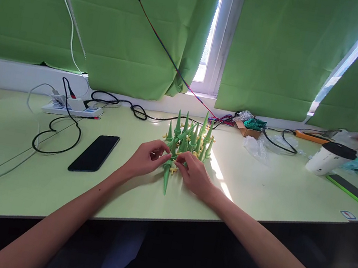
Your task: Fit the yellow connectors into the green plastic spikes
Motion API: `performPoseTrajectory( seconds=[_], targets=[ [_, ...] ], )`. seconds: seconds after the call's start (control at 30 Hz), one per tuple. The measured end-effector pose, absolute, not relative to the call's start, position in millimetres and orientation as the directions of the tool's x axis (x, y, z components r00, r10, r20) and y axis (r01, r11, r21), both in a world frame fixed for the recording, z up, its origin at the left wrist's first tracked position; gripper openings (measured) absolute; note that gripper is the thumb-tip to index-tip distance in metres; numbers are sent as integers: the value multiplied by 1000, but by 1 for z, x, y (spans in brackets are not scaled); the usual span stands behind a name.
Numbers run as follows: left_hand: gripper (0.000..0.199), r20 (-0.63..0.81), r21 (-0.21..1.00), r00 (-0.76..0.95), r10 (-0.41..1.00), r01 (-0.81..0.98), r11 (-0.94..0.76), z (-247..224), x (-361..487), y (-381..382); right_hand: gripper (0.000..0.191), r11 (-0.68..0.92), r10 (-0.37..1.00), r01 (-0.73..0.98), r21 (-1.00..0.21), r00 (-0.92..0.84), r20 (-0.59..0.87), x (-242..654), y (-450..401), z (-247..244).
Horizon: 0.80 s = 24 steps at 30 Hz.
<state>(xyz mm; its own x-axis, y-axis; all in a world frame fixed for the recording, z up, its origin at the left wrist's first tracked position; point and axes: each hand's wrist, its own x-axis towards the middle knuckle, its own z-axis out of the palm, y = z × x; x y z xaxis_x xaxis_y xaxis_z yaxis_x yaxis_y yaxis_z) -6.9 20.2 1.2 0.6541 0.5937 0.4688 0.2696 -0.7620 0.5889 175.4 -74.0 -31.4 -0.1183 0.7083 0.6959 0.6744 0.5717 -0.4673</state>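
A cluster of green pointed cones (195,139) with small yellow cross-shaped pieces among them stands on the table, several cones upright. My left hand (150,159) is at its front left, thumb and fingers pinched on a green cone at its base. My right hand (194,175) is closed at the front right, its fingertips pinched by a small yellow piece, partly hidden by the fingers. Between and below my hands one green cone (166,180) points toward me, with a yellow cross piece (173,170) beside it.
A black phone (93,153) lies left of my hands. Behind it are a white power strip (73,109) and looped black cables (138,111). To the right are clear plastic wrap (255,147), a small cardboard box (247,130), a lidded paper cup (329,160) and a green-edged phone (357,193).
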Motion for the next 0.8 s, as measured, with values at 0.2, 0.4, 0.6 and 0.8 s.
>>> performPoseTrajectory(
  seconds=[0.2, 0.4, 0.6, 0.8],
  targets=[
    [20, 582, 399, 684, 440, 231, -888, 0, -4, 12, 5, 598, 688, 639, -485, -97, 719, 174, -71, -30],
    [23, 559, 397, 722, 407, 198, -896, -2, -2, 10, 11, 560, 707, 606, -565, 7, 707, 175, -70, -29],
    [20, 554, 414, 725, 409, 186, -891, -2, -1, 10, 10, 566, 716, 589, -577, -3, 698, 176, -71, -28],
    [22, 517, 466, 734, 440, 190, -864, -2, 0, 10, 12, 568, 720, 564, -599, 11, 694, 176, -72, -27]
  ],
)
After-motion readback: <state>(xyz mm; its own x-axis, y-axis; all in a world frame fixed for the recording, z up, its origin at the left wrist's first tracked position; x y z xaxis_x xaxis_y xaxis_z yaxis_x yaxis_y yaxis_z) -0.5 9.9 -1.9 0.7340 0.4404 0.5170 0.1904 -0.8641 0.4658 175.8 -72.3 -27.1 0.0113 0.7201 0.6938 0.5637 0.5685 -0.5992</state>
